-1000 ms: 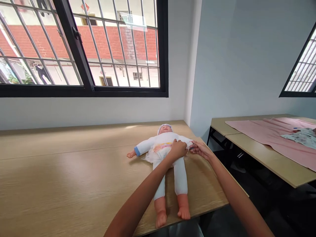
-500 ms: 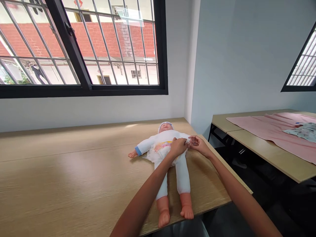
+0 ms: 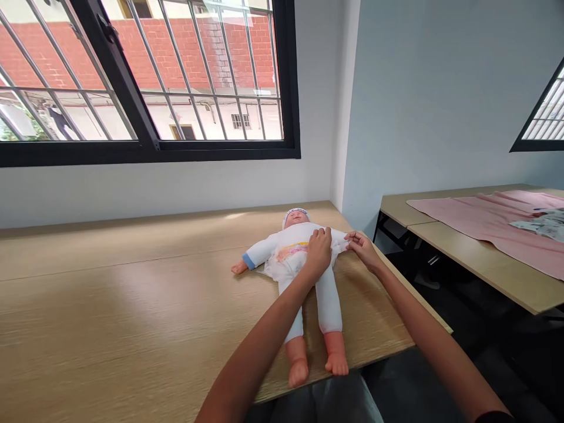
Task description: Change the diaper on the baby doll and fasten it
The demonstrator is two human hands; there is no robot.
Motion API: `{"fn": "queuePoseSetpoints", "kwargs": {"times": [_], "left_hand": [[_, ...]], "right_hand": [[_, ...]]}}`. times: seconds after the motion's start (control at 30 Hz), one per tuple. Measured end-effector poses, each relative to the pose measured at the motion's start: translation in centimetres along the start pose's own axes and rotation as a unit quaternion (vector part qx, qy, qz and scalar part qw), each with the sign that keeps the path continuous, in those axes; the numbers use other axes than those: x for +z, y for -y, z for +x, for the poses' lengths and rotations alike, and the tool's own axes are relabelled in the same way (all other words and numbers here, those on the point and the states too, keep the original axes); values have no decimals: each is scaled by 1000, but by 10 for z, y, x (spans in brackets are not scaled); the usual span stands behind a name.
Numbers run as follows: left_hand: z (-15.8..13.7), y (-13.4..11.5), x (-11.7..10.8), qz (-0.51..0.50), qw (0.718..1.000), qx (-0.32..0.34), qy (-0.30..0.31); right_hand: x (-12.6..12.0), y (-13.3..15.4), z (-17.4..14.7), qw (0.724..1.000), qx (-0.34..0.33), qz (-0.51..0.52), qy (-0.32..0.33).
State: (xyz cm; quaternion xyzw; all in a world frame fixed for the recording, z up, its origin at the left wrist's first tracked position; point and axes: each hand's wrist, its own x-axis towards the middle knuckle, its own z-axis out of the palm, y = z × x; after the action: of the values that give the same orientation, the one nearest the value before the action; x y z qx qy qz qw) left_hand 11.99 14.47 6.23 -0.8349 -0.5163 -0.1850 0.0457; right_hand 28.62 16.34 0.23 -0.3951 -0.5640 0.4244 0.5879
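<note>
Baby doll (image 3: 324,294) with a soft, padded-looking white cloth body lies on its back on the wood-grain tabletop (image 3: 132,311), close to the right-hand side, its feet pointing toward the near edge. Head, hand and feet are smooth and moulded-looking, with rounded toes; a white cap (image 3: 296,210) with a dark-patterned band fits round the head. One tubular arm stretches out to the left of the view, ending in a blue cuff (image 3: 248,261). Around the hips sits a thin, crinkly white disposable diaper (image 3: 275,269), its ruffled edge flaring at the side, with a curved yellow-and-pink print across the front.

The left hand (image 3: 319,249) lies over the doll's middle, back upward and fingers bent; whether it grips the diaper cannot be told. The right hand (image 3: 362,248) has its fingertips drawn together at the white material beside the doll's outstretched other arm; whether they pinch diaper or sleeve is unclear.

Beyond, a second table (image 3: 480,261) carries a matte pink cloth (image 3: 467,226) with shallow wrinkles and a crumpled, patterned pale fabric (image 3: 544,224).
</note>
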Motion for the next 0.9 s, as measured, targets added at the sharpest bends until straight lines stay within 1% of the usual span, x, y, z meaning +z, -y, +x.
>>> {"fn": "queuePoseSetpoints", "kwargs": {"times": [0.1,0.17,0.2,0.23,0.27,0.33,0.4,0.47,0.57,0.63,0.73,0.8,0.83,0.9], "left_hand": [[-1,-6,-6,10,998,-14,-56],[-3,-10,-14,24,994,-1,-102],[-5,-12,-18,33,993,15,-115],[-8,-14,-22,42,992,36,-114],[-11,-15,-25,50,992,59,-97],[-21,-17,-25,64,993,91,-35],[-30,-19,-18,84,991,105,23],[-37,-20,-6,114,987,104,42],[-38,-19,8,140,985,97,19],[-34,-17,10,139,986,88,-4],[-26,-13,4,117,991,54,-30],[-21,-10,-1,87,995,28,-32],[-20,-9,-3,70,997,29,-29],[-17,-8,-6,36,997,58,-18]], "right_hand": [[1,3,-3,999,20,36,14],[2,5,-4,998,28,46,13],[2,6,-5,998,30,49,9],[1,6,-5,998,31,52,5],[1,7,-5,998,32,55,1],[2,8,-5,998,31,54,-6],[3,9,-6,998,30,48,-8],[4,11,-7,998,34,45,-9],[7,14,-8,998,37,56,-5],[8,16,-9,997,34,65,-1],[9,18,-10,998,28,63,3],[10,19,-11,998,24,57,12],[10,19,-11,998,22,56,21],[11,19,-11,997,19,59,37]]}}
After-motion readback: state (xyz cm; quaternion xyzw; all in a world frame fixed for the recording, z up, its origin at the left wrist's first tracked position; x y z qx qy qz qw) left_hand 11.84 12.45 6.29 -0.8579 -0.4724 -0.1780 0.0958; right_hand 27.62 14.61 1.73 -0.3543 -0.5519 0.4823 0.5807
